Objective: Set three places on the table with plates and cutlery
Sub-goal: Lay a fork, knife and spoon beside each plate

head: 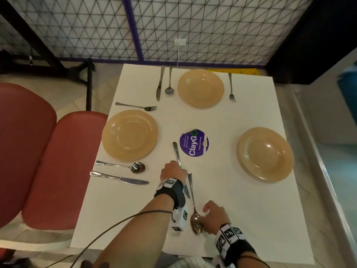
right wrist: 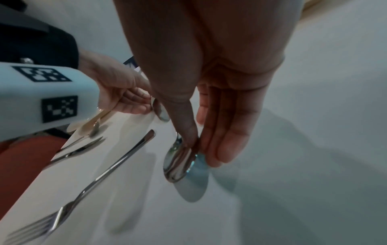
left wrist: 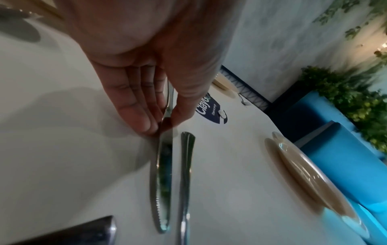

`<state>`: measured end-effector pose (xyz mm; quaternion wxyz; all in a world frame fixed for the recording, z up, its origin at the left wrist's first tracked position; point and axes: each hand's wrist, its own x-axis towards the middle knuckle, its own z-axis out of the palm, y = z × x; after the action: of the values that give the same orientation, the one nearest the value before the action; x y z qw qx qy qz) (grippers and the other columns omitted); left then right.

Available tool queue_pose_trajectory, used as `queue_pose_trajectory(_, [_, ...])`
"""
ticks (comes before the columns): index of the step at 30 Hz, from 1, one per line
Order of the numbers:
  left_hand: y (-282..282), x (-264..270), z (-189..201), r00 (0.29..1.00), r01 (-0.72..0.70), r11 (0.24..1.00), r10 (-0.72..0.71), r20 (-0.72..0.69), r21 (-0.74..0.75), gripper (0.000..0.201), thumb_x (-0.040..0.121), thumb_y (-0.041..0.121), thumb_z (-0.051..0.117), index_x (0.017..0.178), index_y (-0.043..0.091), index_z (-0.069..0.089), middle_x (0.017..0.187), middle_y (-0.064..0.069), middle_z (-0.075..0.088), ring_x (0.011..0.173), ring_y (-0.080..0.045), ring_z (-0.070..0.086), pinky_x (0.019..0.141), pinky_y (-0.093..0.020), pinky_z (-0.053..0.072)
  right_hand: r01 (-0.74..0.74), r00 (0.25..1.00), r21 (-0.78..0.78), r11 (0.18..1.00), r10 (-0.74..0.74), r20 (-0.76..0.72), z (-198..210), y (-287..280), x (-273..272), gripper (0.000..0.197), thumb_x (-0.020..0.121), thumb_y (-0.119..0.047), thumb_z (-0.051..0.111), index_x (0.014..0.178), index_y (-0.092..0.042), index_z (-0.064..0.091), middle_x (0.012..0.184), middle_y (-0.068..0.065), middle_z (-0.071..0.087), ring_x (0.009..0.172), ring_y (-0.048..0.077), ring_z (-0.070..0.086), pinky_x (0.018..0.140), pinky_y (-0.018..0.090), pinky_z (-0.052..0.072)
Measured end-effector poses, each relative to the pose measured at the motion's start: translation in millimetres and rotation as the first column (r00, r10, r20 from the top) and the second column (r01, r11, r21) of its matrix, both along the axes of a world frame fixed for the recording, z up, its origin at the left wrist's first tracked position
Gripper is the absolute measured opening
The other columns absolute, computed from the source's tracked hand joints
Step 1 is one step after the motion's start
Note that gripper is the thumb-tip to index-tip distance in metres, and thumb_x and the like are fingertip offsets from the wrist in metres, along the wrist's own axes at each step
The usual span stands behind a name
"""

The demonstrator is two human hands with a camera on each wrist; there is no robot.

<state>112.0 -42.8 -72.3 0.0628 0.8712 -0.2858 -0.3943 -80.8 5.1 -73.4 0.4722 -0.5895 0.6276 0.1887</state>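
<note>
Three tan plates lie on the white table: a left plate, a far plate and a right plate. The left and far plates each have a fork, spoon and knife beside them. Near the front middle my left hand pinches a knife at its middle, its blade low over the table. Beside it my right hand pinches the bowl of a spoon, with the spoon's handle pointing away from me. A loose fork lies left of the spoon.
A round purple sticker marks the table's middle. Red seats stand along the left edge and a mesh partition rises behind the far edge. A blue seat lies beyond the right plate.
</note>
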Motion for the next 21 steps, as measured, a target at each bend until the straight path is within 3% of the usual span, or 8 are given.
queue_pose_trajectory(3, [-3,2,-2,0.997,-0.045,0.999,0.044,-0.065,-0.006,0.035,0.084,0.029,0.059,0.113,0.011,0.059,0.119,-0.013,0.061,0.108,-0.036,0.06,0.089,-0.039,0.05,0.032,0.997,0.015,0.999,-0.033,0.065,2,-4,-7,0.014,0.072,-0.023,0.072,0.082,-0.026,0.062,0.072,0.007,0.074,0.061,0.024,0.072,0.066,0.038,0.062])
queue_pose_trajectory(7, [-4,7,-1,0.994,0.0,1.0,-0.002,-0.11,-0.023,0.028,0.085,0.021,0.058,0.111,0.013,0.063,0.112,-0.011,0.066,0.104,-0.034,0.062,0.085,-0.036,0.049,0.039,0.993,0.038,0.998,-0.043,0.112,9,-12,-23,0.021,0.08,-0.003,0.06,0.084,-0.02,0.072,0.061,0.004,0.072,0.052,0.015,0.069,0.058,0.027,0.061])
queue_pose_trajectory(12, [3,10,4,0.943,-0.067,0.989,0.019,-0.333,-0.134,0.017,0.078,0.015,0.058,0.093,0.019,0.052,0.099,-0.01,0.07,0.09,-0.029,0.069,0.085,-0.042,0.056,0.191,0.964,-0.003,0.982,-0.187,0.19,22,-25,-47,0.012,0.083,-0.006,0.068,0.089,-0.015,0.07,0.063,0.006,0.073,0.052,0.016,0.07,0.053,0.026,0.058])
queue_pose_trajectory(16, [1,-11,31,0.871,-0.139,0.959,0.001,-0.492,-0.245,0.019,0.089,0.006,0.052,0.105,0.017,0.051,0.096,-0.008,0.063,0.078,-0.023,0.065,0.082,-0.046,0.059,0.366,0.891,-0.015,0.931,-0.346,0.294,35,-42,-53,0.01,0.084,-0.004,0.07,0.091,-0.011,0.068,0.057,0.005,0.07,0.054,0.02,0.069,0.055,0.03,0.059])
queue_pose_trajectory(21, [-5,-56,63,0.889,0.039,0.9,-0.23,-0.396,-0.435,0.006,0.091,0.021,0.058,0.097,0.02,0.055,0.087,0.001,0.061,0.074,-0.013,0.055,0.064,-0.024,0.04,0.553,0.727,0.068,0.83,-0.521,0.446,45,-64,-49,0.015,0.082,0.003,0.069,0.094,-0.003,0.062,0.064,0.017,0.069,0.052,0.028,0.067,0.056,0.037,0.06])
